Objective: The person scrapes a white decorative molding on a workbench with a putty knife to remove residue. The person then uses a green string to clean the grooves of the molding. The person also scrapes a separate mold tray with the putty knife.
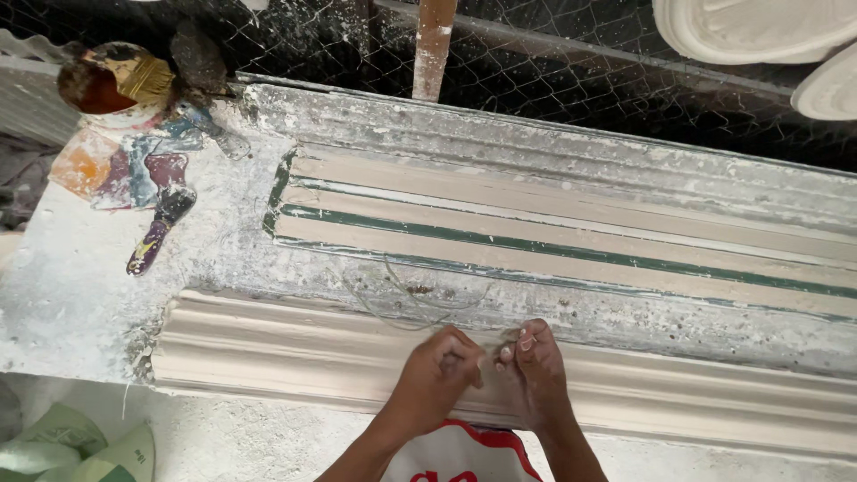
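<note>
A thin strand of fibre (420, 308) is being pinched between the left hand (435, 379) and the right hand (534, 366), both of which are being held close together, fingertips almost touching, over the near edge of the table (62, 303). The left hand is clenched around the strand; the right hand is gripping it between thumb and forefinger. The loose loops of the strand are being trailed onto the dusty strip of table just beyond the hands.

Under the hands a long white plaster moulding (286, 344) is being carried along the near edge of the table, its left end stopping short of the near left corner. Beyond it a ribbed mould with green stripes (553, 241) is lying along the far edge, running off to the right. Between the two, a narrow bare band of table is being left open.

Toward the far left corner a wider open patch of table is being kept, bordered by a paint-stained brush (159, 228) and a round tin with a bristle brush (114, 78) at the far edge. Wire mesh (553, 85) is closing off the space behind the far edge.
</note>
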